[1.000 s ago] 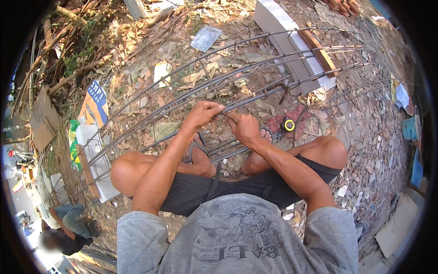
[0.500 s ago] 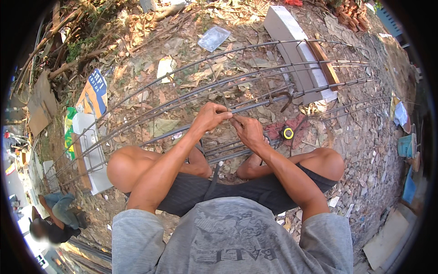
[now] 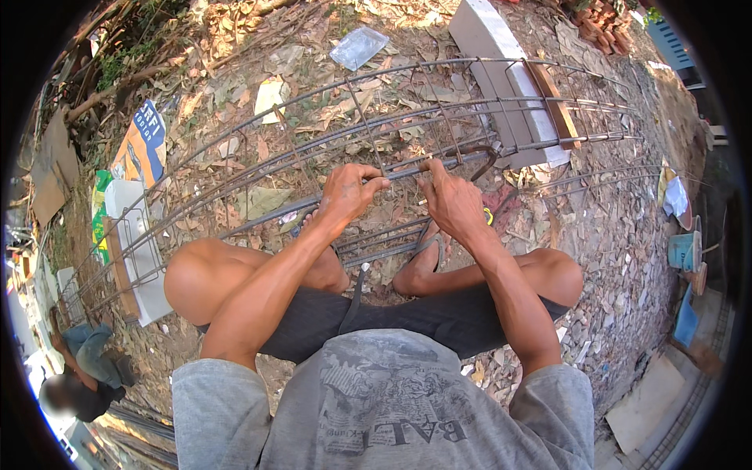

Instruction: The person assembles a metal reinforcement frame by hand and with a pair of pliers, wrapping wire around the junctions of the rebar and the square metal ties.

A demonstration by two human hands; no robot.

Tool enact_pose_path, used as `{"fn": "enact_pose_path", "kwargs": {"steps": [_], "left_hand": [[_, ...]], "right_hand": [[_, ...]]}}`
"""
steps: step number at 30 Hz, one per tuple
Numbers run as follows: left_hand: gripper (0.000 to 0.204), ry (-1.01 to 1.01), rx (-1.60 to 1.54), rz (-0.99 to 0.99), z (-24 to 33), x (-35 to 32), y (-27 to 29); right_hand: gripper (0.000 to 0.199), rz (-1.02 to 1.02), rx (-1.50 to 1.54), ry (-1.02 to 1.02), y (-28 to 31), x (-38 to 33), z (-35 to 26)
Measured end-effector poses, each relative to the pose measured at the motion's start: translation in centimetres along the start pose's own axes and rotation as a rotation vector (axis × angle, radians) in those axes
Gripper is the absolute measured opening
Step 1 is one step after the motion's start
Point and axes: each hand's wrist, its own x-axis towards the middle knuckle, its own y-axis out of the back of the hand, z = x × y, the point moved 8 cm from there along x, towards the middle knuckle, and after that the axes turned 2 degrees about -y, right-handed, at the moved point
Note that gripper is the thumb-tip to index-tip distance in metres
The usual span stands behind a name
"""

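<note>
Our left hand [image 3: 346,193] and right hand [image 3: 456,202], together half a second ago, now sit apart at the near bar [image 3: 403,173] of the rebar cage [image 3: 366,125], which stretches across beyond our feet; we judge the close fingerwork is shifting rightward. Left thumb and fingers nearly meet, right fingers bend loosely; we cannot tell whether either holds anything.

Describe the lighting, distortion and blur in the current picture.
Head view: fisheye distortion, the steel bars bowing and the corners black; head view: sunlight on the dry leaves at the top, while the left hand and right hand sit in softer shade; head view: washed-out glare along the lower left edge; head view: a blurred patch over the co-worker's head.
</note>
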Motion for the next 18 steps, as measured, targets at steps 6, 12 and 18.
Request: {"fn": "enact_pose_path", "kwargs": {"steps": [6, 12, 18], "left_hand": [[0.022, 0.066, -0.03, -0.079, -0.2, 0.3, -0.5], [0.035, 0.305, -0.335, -0.217, -4.4, 2.3, -2.4], [0.04, 0.407, -0.39, -0.379, -4.7, 2.6, -3.3]], "right_hand": [[0.017, 0.121, -0.151, 0.253, 3.8, 2.6, -2.8], [0.012, 0.166, -0.534, 0.668, 1.4, 6.9, -7.8], [0.02, -0.029, -0.662, 0.87, -2.5, 7.5, -10.1]]}}
